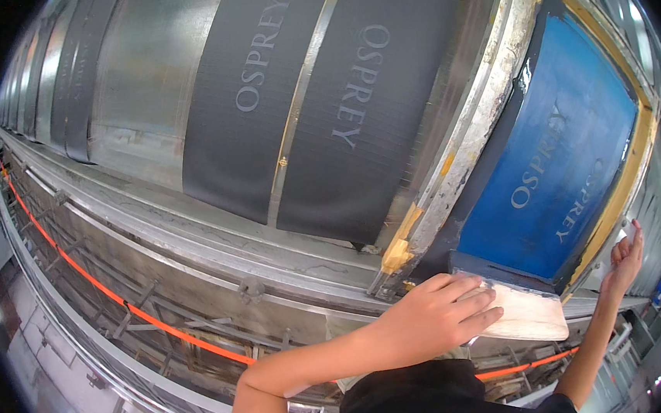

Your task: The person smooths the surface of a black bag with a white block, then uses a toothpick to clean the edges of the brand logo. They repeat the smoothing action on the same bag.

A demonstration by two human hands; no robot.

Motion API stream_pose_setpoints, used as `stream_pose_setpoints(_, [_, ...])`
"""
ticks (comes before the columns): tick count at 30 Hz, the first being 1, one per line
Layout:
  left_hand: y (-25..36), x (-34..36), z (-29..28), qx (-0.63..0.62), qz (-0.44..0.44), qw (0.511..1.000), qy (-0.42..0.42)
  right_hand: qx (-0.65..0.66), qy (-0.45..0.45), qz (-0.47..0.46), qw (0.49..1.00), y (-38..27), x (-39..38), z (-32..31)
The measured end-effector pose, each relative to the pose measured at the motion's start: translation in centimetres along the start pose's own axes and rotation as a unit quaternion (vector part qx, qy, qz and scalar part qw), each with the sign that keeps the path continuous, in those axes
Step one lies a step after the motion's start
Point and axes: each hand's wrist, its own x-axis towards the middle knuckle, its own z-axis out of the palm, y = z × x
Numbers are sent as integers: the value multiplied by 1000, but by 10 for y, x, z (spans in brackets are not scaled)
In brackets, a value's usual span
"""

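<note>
My left hand (451,313) rests with its fingers bent over a squeegee (523,312) with a pale wooden handle. The squeegee lies across the near end of a printing screen (578,101), whose blue mesh shows light lettering. Dark wet-looking ink (518,271) borders the mesh, mostly at the near end. Beside the right edge of the screen's frame (646,143), taped in yellow, is my right hand (622,265). Its index finger points up while the others curl, and I see nothing held in it. Whether it touches the frame I cannot tell.
Left of the screen, dark grey printed fabric panels (238,113) lie on a long metal table (143,89). A metal rail (193,240) runs along the table's near edge. Below it stretches an orange cable or hose (96,283), among metal framework. Another metal surface lies to the right.
</note>
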Motion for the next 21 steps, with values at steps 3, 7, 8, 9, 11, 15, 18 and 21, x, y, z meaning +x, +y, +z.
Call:
stream_pose_setpoints(3, [-1,5,-7,-16,-7,1000,-16,-11,26,4,1000,-3,-4,0])
stream_pose_setpoints(7, [0,5,-11,-19,-9,999,-28,-39,29,6,999,-4,-4,-3])
stream_pose_setpoints(8, [-1,5,-12,-25,-13,999,-28,-41,26,8,999,-5,-4,-1])
stream_pose_setpoints(9, [-1,5,-14,-30,-18,999,-29,-44,24,10,999,-6,-5,0])
stream_pose_setpoints(11, [-1,7,-16,-34,-19,999,-30,-62,35,11,997,-7,-2,0])
stream_pose_setpoints(15, [1,9,-21,-37,-19,998,-38,-70,53,16,996,-13,-9,9])
stream_pose_setpoints(18, [-1,11,-27,-51,-29,997,-48,-65,49,17,997,-13,-9,8])
stream_pose_setpoints(21, [-2,12,-29,-62,-33,996,-62,-77,51,17,996,-14,-12,9])
